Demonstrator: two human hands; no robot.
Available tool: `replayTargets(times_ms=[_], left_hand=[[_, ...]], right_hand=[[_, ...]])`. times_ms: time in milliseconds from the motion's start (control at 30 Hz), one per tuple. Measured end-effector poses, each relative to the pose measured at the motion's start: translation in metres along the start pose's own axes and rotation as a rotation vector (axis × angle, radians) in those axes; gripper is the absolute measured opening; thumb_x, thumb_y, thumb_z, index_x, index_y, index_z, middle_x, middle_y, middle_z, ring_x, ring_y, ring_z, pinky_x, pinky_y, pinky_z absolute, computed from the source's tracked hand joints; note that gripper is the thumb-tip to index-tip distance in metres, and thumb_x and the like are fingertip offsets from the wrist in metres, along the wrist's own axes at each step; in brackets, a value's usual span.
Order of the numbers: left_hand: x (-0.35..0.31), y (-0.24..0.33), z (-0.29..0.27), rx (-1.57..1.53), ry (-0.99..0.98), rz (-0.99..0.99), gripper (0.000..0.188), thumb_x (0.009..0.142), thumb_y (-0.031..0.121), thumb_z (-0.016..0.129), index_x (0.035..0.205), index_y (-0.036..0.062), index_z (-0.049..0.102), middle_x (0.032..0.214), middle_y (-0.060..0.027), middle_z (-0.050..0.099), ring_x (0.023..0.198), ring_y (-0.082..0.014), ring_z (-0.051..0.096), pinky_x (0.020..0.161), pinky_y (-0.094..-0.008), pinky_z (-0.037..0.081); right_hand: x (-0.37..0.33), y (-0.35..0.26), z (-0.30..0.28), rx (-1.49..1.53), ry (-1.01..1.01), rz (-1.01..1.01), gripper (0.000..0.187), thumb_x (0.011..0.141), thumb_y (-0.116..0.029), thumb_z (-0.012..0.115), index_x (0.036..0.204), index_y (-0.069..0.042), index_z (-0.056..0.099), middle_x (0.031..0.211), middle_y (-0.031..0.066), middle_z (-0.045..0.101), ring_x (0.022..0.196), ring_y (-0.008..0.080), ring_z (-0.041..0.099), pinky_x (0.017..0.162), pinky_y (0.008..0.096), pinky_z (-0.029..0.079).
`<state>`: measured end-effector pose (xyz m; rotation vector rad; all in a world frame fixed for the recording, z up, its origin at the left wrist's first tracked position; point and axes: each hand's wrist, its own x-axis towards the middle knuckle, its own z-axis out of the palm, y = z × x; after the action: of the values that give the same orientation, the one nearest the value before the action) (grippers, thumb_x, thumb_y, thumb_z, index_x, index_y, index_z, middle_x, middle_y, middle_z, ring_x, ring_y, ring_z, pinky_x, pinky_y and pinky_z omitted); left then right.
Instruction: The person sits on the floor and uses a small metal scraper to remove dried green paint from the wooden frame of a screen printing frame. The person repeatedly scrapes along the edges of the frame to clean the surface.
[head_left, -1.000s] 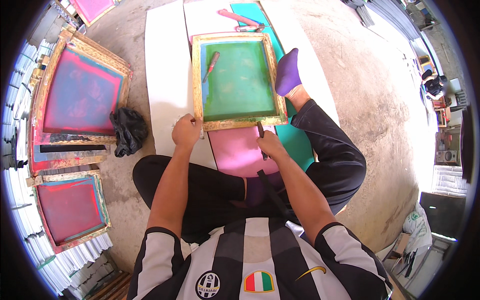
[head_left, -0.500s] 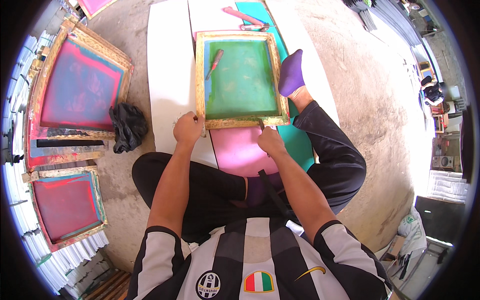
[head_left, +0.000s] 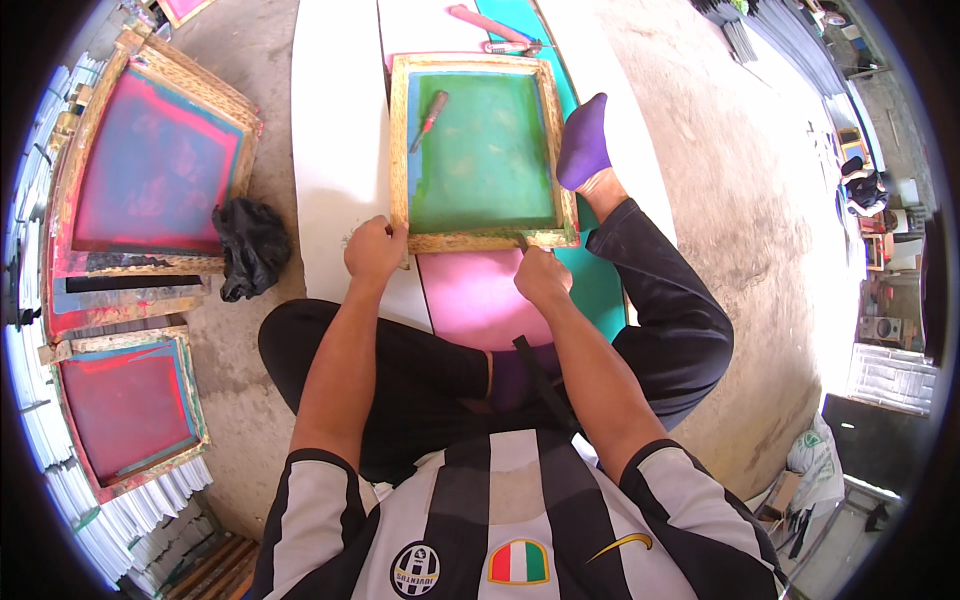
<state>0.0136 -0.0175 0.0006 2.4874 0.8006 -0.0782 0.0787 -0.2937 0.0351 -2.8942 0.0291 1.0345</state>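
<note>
A wooden screen-printing frame (head_left: 400, 150) with green mesh (head_left: 485, 150) lies flat in front of me. My left hand (head_left: 374, 250) is closed on its near left corner. In a fist, my right hand (head_left: 543, 277) holds a narrow dark-bladed tool (head_left: 521, 240); its tip meets the frame's near bar, right of the middle. My fingers hide its handle, so its exact kind is unclear. A screwdriver (head_left: 430, 118) with a dark and red handle rests on the mesh, toward the upper left.
Under the frame lie white (head_left: 340, 130), pink (head_left: 480, 300) and teal boards (head_left: 590, 285). Beyond it are a pink roll (head_left: 485, 22) and a cutter-like tool (head_left: 512, 47). My purple-socked foot (head_left: 584, 145) borders its right side. Red-stained frames (head_left: 150, 170) and a black plastic bag (head_left: 250, 245) stand left.
My view has shifted slightly. The blade tip stays at about the same spot on the near bar, and my left hand keeps its place at the corner.
</note>
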Motion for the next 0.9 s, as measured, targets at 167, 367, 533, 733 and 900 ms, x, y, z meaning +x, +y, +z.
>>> replayTargets(times_ms=[167,367,533,733,900], left_hand=[[0.002,-0.001,0.002,0.009,-0.008,0.001,0.040,0.091,0.046,0.071,0.091,0.0056,0.075,0.090,-0.0154,0.076,0.087,-0.0369,0.073,0.074,-0.0494,0.057],[0.000,-0.001,0.001,0.018,0.010,0.011,0.041,0.091,0.047,0.071,0.091,0.0056,0.075,0.087,-0.0152,0.075,0.085,-0.0364,0.073,0.072,-0.0490,0.056],[0.001,0.000,0.003,0.026,0.038,0.032,0.041,0.092,0.047,0.071,0.090,0.0059,0.075,0.087,-0.0145,0.075,0.084,-0.0356,0.073,0.072,-0.0487,0.056],[-0.004,0.003,-0.002,0.034,0.072,0.020,0.037,0.090,0.044,0.073,0.093,0.0068,0.075,0.093,-0.0139,0.076,0.089,-0.0350,0.072,0.076,-0.0488,0.056],[-0.014,0.002,0.001,-0.032,0.127,0.415,0.026,0.086,0.031,0.079,0.100,0.0101,0.076,0.100,-0.0126,0.074,0.096,-0.0350,0.071,0.081,-0.0472,0.056]], right_hand=[[0.004,0.005,0.002,0.029,-0.013,0.008,0.035,0.097,-0.014,0.056,0.128,0.000,0.067,0.131,0.0239,0.070,0.124,0.0393,0.068,0.100,0.0504,0.057],[0.003,0.009,0.000,0.080,-0.023,-0.026,0.037,0.097,-0.013,0.056,0.130,0.001,0.065,0.130,0.0266,0.069,0.123,0.0413,0.068,0.102,0.0516,0.055],[0.014,0.021,0.019,0.253,0.026,-0.031,0.038,0.093,-0.015,0.058,0.126,0.002,0.065,0.126,0.0288,0.069,0.120,0.0397,0.069,0.100,0.0516,0.055],[0.007,0.031,0.033,0.561,-0.067,-0.113,0.028,0.087,-0.017,0.060,0.107,0.003,0.065,0.086,0.0224,0.074,0.071,0.0328,0.076,0.065,0.0457,0.061],[-0.013,0.004,0.052,0.599,-0.067,-0.324,0.023,0.085,-0.015,0.061,0.099,0.002,0.064,0.074,0.0200,0.071,0.057,0.0297,0.072,0.056,0.0446,0.059]])
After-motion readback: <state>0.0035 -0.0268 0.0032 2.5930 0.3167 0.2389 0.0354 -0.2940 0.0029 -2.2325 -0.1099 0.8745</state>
